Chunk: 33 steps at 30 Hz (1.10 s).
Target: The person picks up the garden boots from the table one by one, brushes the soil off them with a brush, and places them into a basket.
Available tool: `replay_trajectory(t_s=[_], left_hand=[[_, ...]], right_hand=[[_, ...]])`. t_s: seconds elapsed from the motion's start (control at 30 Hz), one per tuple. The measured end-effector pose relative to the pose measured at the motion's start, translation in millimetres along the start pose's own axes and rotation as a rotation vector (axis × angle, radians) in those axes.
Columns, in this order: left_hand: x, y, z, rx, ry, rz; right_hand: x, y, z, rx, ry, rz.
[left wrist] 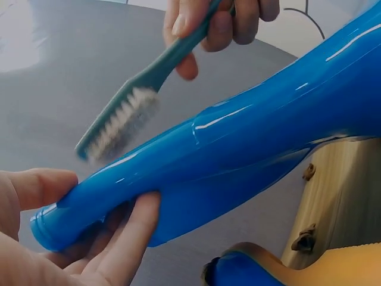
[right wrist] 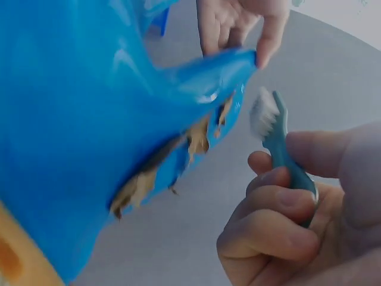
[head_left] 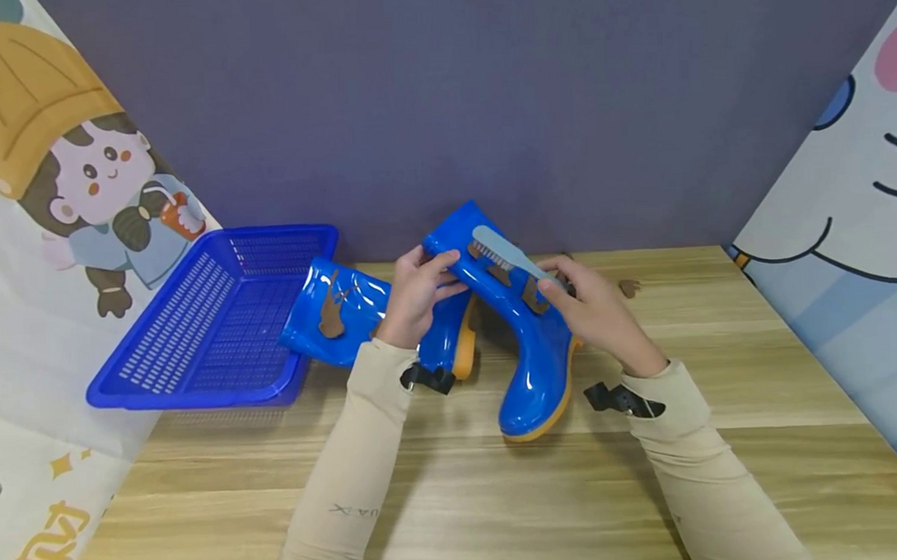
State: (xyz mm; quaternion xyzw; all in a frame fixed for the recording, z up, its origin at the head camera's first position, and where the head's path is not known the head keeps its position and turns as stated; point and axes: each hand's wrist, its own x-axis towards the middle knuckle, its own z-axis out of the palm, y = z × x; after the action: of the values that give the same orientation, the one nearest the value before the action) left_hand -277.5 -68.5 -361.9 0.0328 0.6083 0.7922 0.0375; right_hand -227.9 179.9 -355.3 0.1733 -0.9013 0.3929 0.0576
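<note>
My left hand (head_left: 412,298) grips the top of a blue rain boot (head_left: 534,384), thumb on one side and fingers on the other. The boot is tilted, its yellow-edged toe toward me. Brown mud-like patches (right wrist: 199,137) cling to its shaft. In my right hand (head_left: 598,312) is a light blue-grey scrubbing brush (head_left: 503,249), held by its handle. White bristles face the shaft; the right wrist view shows a small gap between them and the boot. Behind my left hand, a second blue boot (head_left: 371,293) lies on its side, also with brown patches.
A blue plastic basket (head_left: 193,399) stands at the left, close beside the lying boot's top. Brown crumbs (head_left: 630,288) lie on the wooden table (head_left: 463,494) to the right. A grey panel (head_left: 487,106) rises along the table's back edge.
</note>
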Motion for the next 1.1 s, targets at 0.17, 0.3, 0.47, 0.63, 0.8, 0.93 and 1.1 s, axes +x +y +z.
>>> replay_trajectory(t_s=[0.17, 0.3, 0.47, 0.63, 0.8, 0.93, 1.1], left_hand=[[-0.8, 3.2, -1.1, -0.022, -0.033, 0.005], [-1.0, 4.0, -2.2, -0.034, -0.050, 0.001], [1.0, 2.1, -3.8, -0.031, -0.051, -0.014], [2.8, 1.3, -5.4, -0.048, -0.045, -0.027], [2.4, 2.0, -5.1, -0.039, -0.044, -0.030], [1.5, 2.8, -3.8, -0.028, -0.045, -0.027], [1.2, 2.7, -2.7, -0.018, -0.044, -0.024]], right_hand=[[2.8, -4, 11, -0.018, -0.022, 0.013], [1.9, -3, 13, 0.008, -0.022, 0.026], [0.6, 0, 10, 0.055, -0.032, 0.025], [1.4, 3, 9, 0.089, -0.065, 0.042], [3.4, 8, 10, 0.087, -0.069, 0.059], [4.6, 11, 12, 0.060, -0.052, 0.069], [5.2, 13, 14, 0.034, -0.022, 0.083]])
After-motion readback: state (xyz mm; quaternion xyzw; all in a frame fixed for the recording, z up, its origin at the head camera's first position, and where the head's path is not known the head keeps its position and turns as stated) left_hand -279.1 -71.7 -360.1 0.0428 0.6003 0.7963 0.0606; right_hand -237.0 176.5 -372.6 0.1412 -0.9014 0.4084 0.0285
